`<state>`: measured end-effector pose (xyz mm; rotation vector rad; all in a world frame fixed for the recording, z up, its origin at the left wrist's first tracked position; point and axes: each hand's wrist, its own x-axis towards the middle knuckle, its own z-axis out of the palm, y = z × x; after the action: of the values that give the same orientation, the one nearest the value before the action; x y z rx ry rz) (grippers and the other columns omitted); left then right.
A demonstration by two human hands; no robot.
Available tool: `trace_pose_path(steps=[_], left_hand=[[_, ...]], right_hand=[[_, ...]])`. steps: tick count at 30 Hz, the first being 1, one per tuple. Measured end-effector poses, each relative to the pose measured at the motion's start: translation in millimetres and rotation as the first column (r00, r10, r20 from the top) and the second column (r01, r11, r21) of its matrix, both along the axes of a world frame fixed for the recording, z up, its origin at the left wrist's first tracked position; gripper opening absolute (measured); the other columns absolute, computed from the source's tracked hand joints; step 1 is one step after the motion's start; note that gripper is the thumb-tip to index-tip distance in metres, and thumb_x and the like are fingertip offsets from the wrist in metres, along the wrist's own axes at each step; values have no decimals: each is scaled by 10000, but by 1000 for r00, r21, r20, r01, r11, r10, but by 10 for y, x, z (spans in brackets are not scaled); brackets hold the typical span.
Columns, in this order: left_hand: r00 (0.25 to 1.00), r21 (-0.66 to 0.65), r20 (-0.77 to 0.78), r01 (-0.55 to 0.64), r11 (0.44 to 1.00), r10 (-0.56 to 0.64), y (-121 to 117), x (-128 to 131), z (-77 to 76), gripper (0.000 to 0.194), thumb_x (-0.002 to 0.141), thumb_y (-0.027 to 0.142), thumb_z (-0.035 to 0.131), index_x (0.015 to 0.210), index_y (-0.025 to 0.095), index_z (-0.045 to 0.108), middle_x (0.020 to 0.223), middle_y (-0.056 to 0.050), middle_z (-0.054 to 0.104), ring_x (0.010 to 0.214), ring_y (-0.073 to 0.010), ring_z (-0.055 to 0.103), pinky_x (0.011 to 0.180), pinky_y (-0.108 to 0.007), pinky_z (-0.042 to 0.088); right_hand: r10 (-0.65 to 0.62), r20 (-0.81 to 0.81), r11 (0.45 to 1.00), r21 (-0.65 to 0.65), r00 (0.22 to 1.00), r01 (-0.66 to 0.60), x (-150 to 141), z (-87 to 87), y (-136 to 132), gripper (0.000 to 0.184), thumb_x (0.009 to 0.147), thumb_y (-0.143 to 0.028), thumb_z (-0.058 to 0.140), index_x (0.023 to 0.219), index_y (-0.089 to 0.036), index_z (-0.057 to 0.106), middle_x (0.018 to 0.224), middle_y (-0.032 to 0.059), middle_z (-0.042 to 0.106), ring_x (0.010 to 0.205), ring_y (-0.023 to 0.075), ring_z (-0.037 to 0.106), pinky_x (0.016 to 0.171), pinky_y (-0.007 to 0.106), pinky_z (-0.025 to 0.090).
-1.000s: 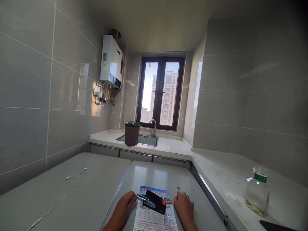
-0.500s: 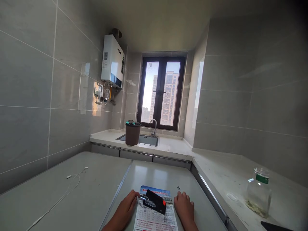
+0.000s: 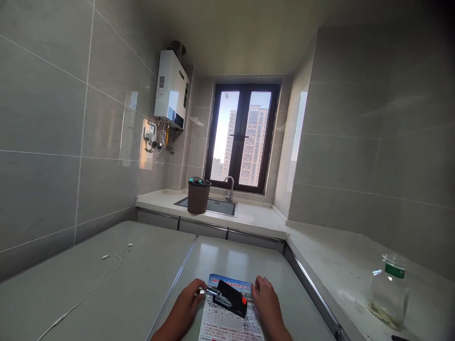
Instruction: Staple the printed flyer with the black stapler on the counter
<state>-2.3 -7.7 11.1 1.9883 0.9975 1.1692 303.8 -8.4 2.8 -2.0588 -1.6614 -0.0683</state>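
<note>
At the printed sheet (image 3: 227, 329)'s left our left hand (image 3: 188, 299) pinches the black stapler (image 3: 235, 301) by its silver end (image 3: 213, 291): light and steady! Lying on the sheet, that end points left, long axis slanting rightward toward us; at the sheet's right edge our right hand (image 3: 267, 301) curls, grip unclear.

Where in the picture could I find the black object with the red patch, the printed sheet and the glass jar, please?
Black object (image 3: 234, 300): head view, on its dark body.
Printed sheet (image 3: 226, 326): head view, on its lower printed part.
Glass jar (image 3: 388, 296): head view, on its clear side.
</note>
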Motion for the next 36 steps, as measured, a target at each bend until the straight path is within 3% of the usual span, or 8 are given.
trace_pose_path(steps=[3,6,9,11,16,20,29,36], left_hand=[[1000,54,1,26,998,-26,3,5,-7,136,900,245,530,907,216,663,1022,-78,660,966,-243,609,888,-331,458],[999,50,-28,-17,999,18,6,3,-32,133,881,252,565,922,224,688,1018,-87,673,999,-268,602,918,-365,457],[998,55,-29,-51,997,53,10,-1,-57,137,873,260,577,934,220,692,978,-88,684,963,-267,606,903,-364,463],[998,57,-39,-53,997,55,6,-3,-59,127,856,243,580,919,214,687,957,-81,685,947,-260,610,893,-355,465],[995,23,-47,-87,996,88,-29,-9,-8,115,806,233,613,895,227,686,967,-58,718,976,-264,623,904,-347,465],[994,32,-54,-93,995,95,-57,-3,58,85,811,265,648,827,225,721,924,-59,746,941,-269,648,873,-339,475],[998,-43,18,56,997,-55,-38,29,23,63,772,206,679,786,186,738,840,-54,748,796,-210,683,771,-289,524],[998,-28,-13,55,998,-56,-12,16,-45,79,733,174,682,769,187,751,856,-50,767,773,-187,664,712,-259,507]], right_hand=[[300,-221,947,187,928,-262,-299,66,-84,390,1034,-453,363,840,-219,608,877,47,675,838,192,646,789,278,500],[471,-345,877,283,812,-388,-526,-27,-179,288,933,-497,567,1004,-234,657,1058,60,705,1002,234,659,887,309,512],[433,-348,899,240,832,-368,-563,-212,-205,529,814,-402,707,1311,-256,602,1348,88,637,1252,274,588,1064,365,458],[424,-340,904,217,839,-369,-527,-300,-185,592,807,-348,688,1381,-257,576,1410,91,609,1319,282,551,1121,392,422],[505,-364,859,307,783,-411,-507,-240,-192,461,808,-224,610,1261,-270,682,1298,69,688,1231,280,620,1092,428,455],[597,-376,796,388,709,-464,-566,-206,-270,420,812,-243,634,1224,-284,708,1257,76,705,1203,297,631,1078,464,470],[569,-429,817,393,702,-422,-534,-325,-296,400,806,-322,680,1204,-312,720,1263,60,708,1204,313,625,1074,492,479],[558,-417,824,378,717,-422,-528,-331,-300,400,826,-385,674,1216,-305,718,1263,72,705,1201,322,625,1060,493,490]])
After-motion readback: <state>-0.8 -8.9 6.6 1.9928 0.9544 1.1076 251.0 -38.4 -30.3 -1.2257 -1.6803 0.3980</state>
